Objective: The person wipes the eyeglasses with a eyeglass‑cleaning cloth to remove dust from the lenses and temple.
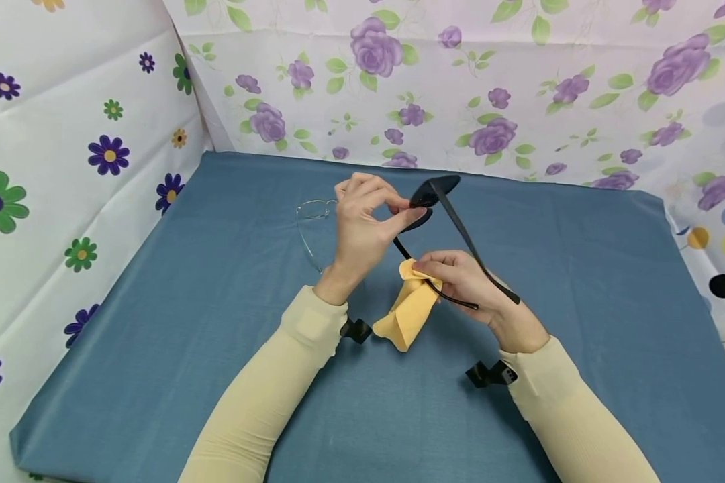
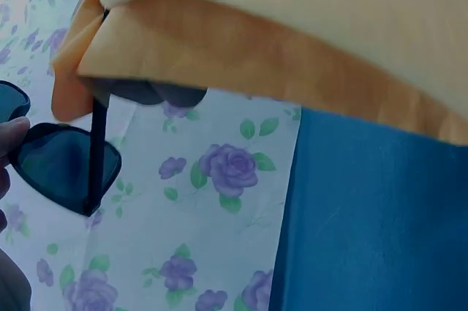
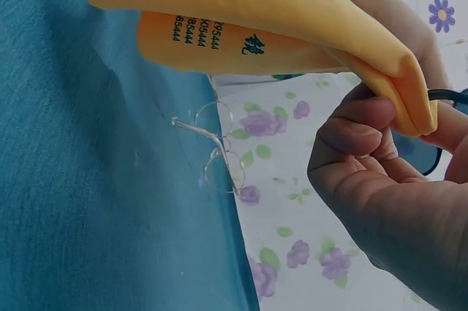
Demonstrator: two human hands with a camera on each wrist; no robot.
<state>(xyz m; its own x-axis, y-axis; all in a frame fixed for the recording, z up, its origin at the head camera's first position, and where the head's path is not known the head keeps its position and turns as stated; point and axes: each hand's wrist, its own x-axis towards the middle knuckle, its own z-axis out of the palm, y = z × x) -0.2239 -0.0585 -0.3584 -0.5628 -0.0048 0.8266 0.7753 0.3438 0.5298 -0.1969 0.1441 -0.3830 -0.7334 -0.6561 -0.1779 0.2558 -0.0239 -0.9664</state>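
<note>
My left hand (image 1: 365,225) pinches a pair of black sunglasses (image 1: 441,190) at the lens front, thumb and fingers near the bridge. The sunglasses are held up over the table, temples pointing toward me. In my right hand (image 1: 468,285) a yellow cleaning cloth (image 1: 407,312) is pinched around one temple, and its loose end hangs down. Dark printing shows on the cloth (image 3: 212,36) in the right wrist view. The left wrist view shows a dark lens (image 2: 62,165) beside the left fingertips (image 2: 11,135), with the cloth large in front.
Thin wire-framed eyeglasses (image 1: 313,211) lie on the blue tablecloth (image 1: 235,282) behind my left hand, partly hidden by it. Flowered sheets (image 1: 314,74) hang behind the table and at its left. A black wrist camera (image 1: 489,374) sits at each cuff.
</note>
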